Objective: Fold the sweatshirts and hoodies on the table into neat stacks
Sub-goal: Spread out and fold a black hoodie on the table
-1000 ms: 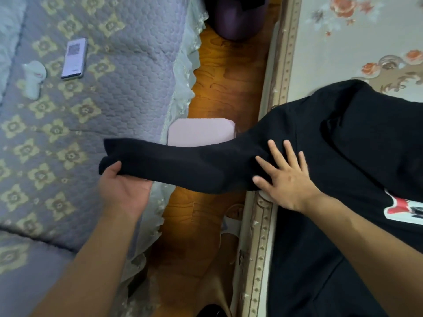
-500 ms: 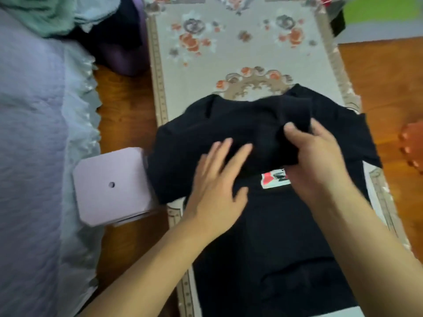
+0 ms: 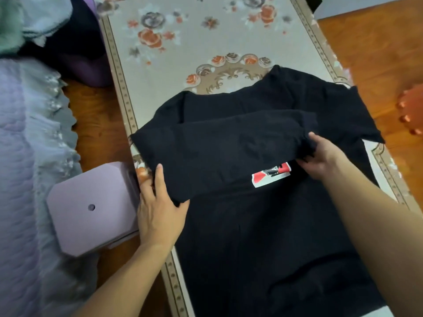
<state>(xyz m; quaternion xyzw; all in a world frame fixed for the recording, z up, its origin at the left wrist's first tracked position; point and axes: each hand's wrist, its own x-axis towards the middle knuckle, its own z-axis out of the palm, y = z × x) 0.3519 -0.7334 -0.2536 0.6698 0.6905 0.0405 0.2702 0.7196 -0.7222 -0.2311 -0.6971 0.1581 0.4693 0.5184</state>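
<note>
The left hand (image 3: 158, 209) lies at the near left edge of the black sweatshirt (image 3: 263, 236), at the shoulder fold where the sleeve (image 3: 229, 147) turns inward. Its thumb rests flat on top of the cloth, and the other fingers look tucked under the folded edge, so it seems to pinch the fabric lightly, though the grip is partly hidden. The right hand (image 3: 322, 156) is on the far end of that same sleeve, at the cuff, fingers curled around the dark fabric and clasping it against the sweatshirt's chest.

The sleeve runs across the sweatshirt from left to right, just above a small red, white and black printed patch (image 3: 271, 175), whose upper edge it partly covers. The sweatshirt lies spread flat on the worktop (image 3: 183, 65), which wears a beige cloth printed with orange and grey roses. Its hem points toward the person and its other sleeve reaches over the worktop's right edge.

Left of the sweatshirt, touching the worktop's side, stands a pale lilac stool (image 3: 91, 209) with a small hole in its seat. Further left is a bed with a lilac quilt (image 3: 23, 179). Beyond the sweatshirt's left shoulder, off the worktop, lies a heap of green and pale blue garments (image 3: 29, 19). Right of the sweatshirt is wooden floor (image 3: 377, 53).
</note>
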